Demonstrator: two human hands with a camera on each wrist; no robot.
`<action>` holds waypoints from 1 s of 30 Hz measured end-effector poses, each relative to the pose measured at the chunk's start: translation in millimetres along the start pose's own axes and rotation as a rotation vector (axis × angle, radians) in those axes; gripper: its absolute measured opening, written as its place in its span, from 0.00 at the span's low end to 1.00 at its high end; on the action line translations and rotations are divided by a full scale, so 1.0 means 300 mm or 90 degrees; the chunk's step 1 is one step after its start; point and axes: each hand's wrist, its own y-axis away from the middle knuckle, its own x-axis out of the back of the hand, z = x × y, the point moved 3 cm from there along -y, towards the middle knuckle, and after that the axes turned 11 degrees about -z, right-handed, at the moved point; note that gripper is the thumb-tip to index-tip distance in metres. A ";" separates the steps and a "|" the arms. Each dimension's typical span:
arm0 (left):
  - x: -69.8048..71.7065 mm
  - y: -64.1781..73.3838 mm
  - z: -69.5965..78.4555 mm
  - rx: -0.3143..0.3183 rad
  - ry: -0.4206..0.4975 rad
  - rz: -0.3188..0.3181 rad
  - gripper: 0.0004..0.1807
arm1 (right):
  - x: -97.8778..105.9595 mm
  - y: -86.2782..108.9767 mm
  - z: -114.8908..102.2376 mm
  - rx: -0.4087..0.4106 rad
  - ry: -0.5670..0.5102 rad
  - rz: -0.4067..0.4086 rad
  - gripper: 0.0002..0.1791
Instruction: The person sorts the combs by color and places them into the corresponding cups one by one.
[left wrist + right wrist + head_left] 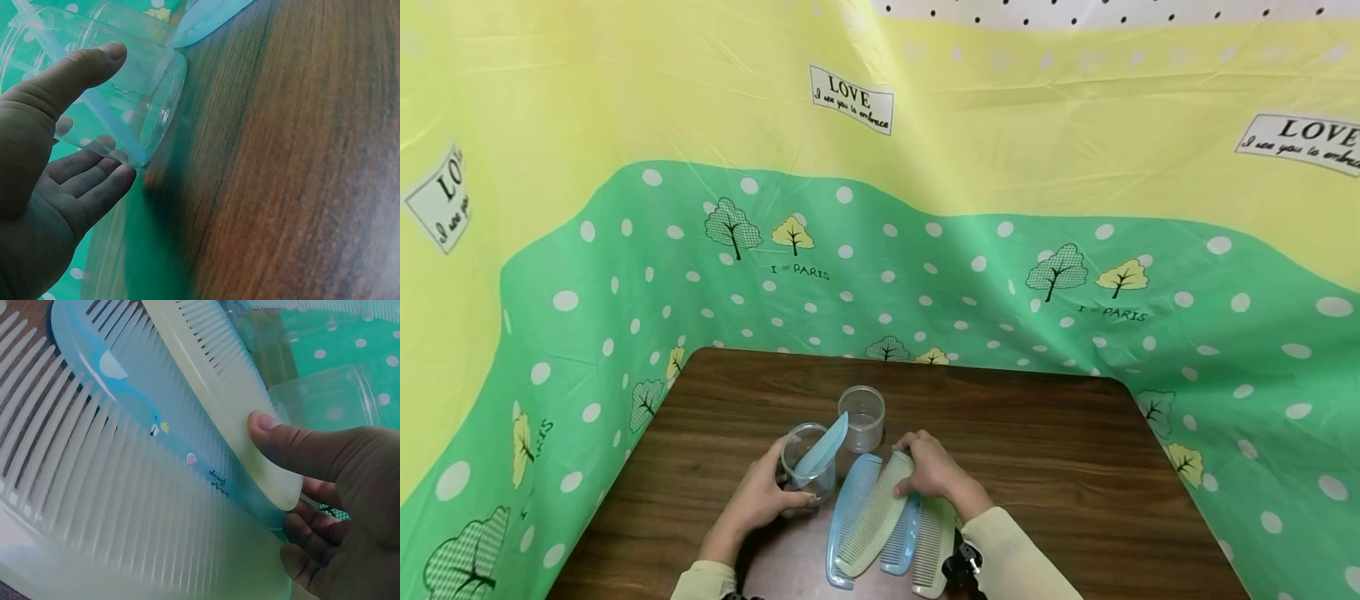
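My left hand (pixel 765 492) grips a clear plastic cup (pixel 824 490) standing on the table, thumb on the near side and fingers behind it. A light-blue comb (pixel 824 447) leans inside that cup, its upper end above the rim. In the left wrist view the thumb and fingers lie around the cup wall. My right hand (pixel 931 467) pinches the far end of a pale yellow-green comb (pixel 872 518), thumb on top. This comb lies across a blue comb (pixel 841 533) and overlaps a second blue comb (pixel 901 546). Another pale comb (pixel 932 550) lies at the right.
A second clear cup (pixel 867 423) stands just behind the gripped one. The dark wooden table (pixel 1037 450) spreads to both sides, its far edge by a green and yellow printed curtain (pixel 940 275).
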 end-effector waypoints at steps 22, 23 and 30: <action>-0.004 0.014 -0.006 -0.003 0.022 -0.007 0.54 | 0.035 0.064 0.010 0.032 -0.065 0.091 0.24; -0.003 0.015 -0.006 -0.003 0.023 -0.005 0.54 | 0.038 0.068 0.008 0.035 -0.066 0.093 0.24; -0.001 0.011 0.000 -0.005 0.025 0.000 0.55 | 0.057 0.095 -0.001 0.068 -0.066 0.111 0.24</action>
